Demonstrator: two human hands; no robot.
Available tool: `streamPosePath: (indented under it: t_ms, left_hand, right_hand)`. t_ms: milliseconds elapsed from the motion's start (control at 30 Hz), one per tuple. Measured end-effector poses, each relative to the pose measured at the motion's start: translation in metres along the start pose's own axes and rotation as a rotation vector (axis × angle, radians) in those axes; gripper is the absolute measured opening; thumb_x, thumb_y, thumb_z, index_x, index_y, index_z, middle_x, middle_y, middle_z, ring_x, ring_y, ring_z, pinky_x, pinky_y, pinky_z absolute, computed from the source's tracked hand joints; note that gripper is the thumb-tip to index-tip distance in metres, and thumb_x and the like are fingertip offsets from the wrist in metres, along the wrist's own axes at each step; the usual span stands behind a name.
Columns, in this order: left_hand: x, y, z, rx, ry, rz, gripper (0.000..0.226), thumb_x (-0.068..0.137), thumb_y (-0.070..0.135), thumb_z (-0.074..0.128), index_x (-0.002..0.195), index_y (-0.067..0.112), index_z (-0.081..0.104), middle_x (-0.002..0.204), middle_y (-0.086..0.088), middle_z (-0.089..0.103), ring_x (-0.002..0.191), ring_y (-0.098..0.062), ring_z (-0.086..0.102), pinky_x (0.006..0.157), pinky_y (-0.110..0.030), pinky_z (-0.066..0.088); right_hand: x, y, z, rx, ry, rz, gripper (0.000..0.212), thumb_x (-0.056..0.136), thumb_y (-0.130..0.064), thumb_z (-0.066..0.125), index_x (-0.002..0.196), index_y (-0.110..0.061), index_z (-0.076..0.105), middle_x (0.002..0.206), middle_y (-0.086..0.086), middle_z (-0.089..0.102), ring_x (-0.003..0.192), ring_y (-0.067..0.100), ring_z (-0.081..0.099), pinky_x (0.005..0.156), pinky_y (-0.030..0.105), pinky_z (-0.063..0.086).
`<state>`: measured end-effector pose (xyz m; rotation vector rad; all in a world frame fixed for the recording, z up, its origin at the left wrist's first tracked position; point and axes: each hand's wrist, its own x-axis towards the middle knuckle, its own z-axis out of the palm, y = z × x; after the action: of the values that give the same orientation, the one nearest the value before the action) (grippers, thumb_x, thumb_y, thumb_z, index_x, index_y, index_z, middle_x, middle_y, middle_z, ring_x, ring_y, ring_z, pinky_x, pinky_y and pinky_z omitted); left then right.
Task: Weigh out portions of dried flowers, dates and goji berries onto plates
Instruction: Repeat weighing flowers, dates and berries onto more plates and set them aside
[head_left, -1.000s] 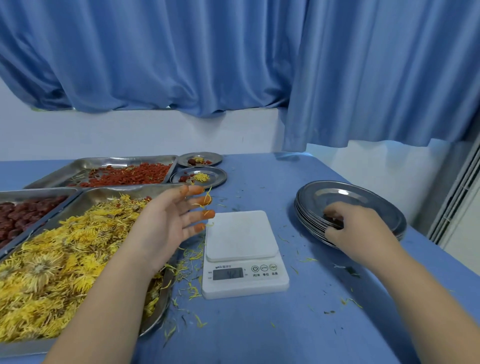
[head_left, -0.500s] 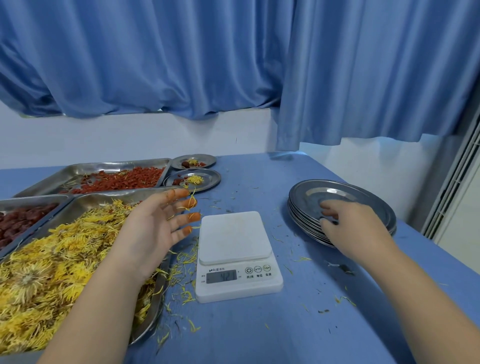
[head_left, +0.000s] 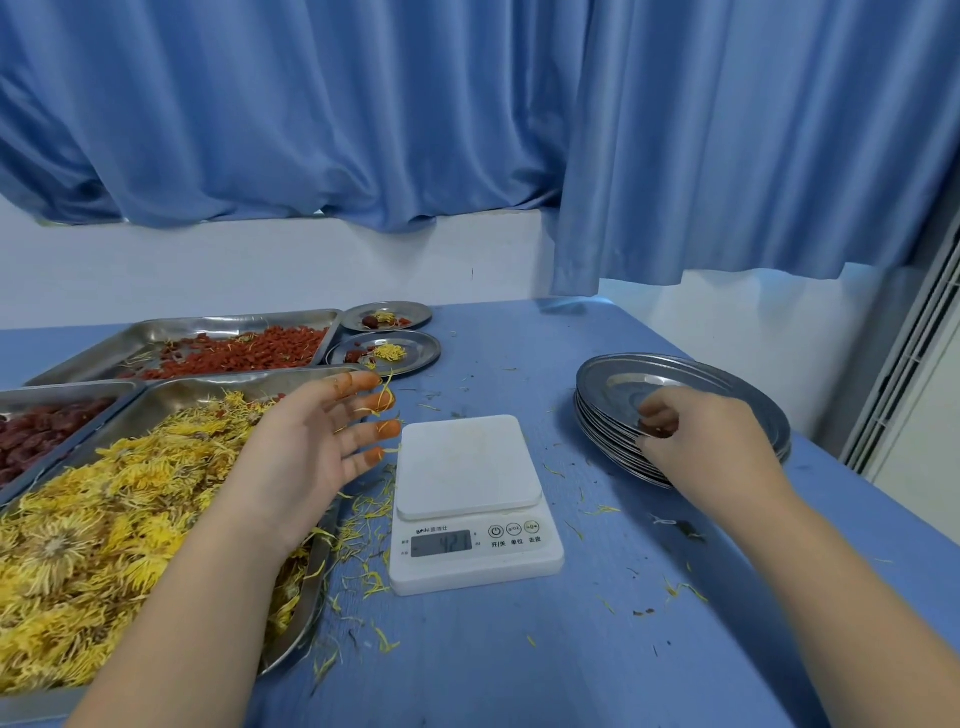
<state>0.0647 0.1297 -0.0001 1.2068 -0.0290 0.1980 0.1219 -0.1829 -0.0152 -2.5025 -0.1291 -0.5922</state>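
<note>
While the left hand (head_left: 311, 447) hovers splayed, the right hand (head_left: 706, 441) grips plates (head_left: 613, 421).

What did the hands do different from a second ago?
Hardly anything. The right hand curled its fingers tighter onto the top plate, pinching its rim; it is not lifted yet. The left hand stayed open above the flower tray, and the scale stayed bare.
</note>
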Motion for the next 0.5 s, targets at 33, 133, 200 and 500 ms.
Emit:
streamPosePath:
  t_ms: [33,133,200,500]
  left_hand:
    - [0.000,0.000,0.000,-0.002,0.008,-0.003,0.026,0.090,0.029,0.051,0.106,0.013,0.063,0.085,-0.001,0.069,0.073,-0.019,0.068,0.058,-0.027,0.052]
    - [-0.001,0.000,-0.001,0.000,0.016,-0.009,0.026,0.093,0.028,0.048,0.108,0.012,0.063,0.085,-0.001,0.069,0.073,-0.019,0.068,0.058,-0.026,0.051]
    - [-0.001,0.001,0.000,0.001,0.012,-0.008,0.026,0.090,0.029,0.051,0.106,0.013,0.063,0.084,-0.001,0.069,0.073,-0.020,0.068,0.057,-0.026,0.051]
    - [-0.001,0.000,0.000,0.015,0.075,-0.007,0.023,0.093,0.027,0.050,0.106,0.014,0.064,0.086,0.000,0.070,0.073,-0.019,0.068,0.064,-0.030,0.048]
  right_hand:
    - [0.000,0.001,0.000,0.031,0.020,-0.003,0.023,0.072,-0.010,0.071,0.092,-0.021,0.069,0.081,-0.009,0.068,0.086,0.017,0.065,0.082,0.034,0.052]
    - [0.001,0.002,0.000,0.047,0.062,-0.065,0.020,0.073,-0.011,0.076,0.089,-0.021,0.072,0.081,-0.006,0.069,0.084,0.018,0.064,0.079,0.034,0.051]
    - [0.002,0.001,-0.001,-0.033,0.132,-0.164,0.017,0.073,-0.005,0.075,0.081,-0.019,0.073,0.077,-0.004,0.066,0.082,0.024,0.060,0.073,0.034,0.048]
    - [-0.007,-0.015,-0.004,-0.083,0.437,-0.415,0.023,0.061,0.008,0.076,0.059,-0.011,0.063,0.061,0.000,0.057,0.066,0.030,0.046,0.061,0.044,0.042]
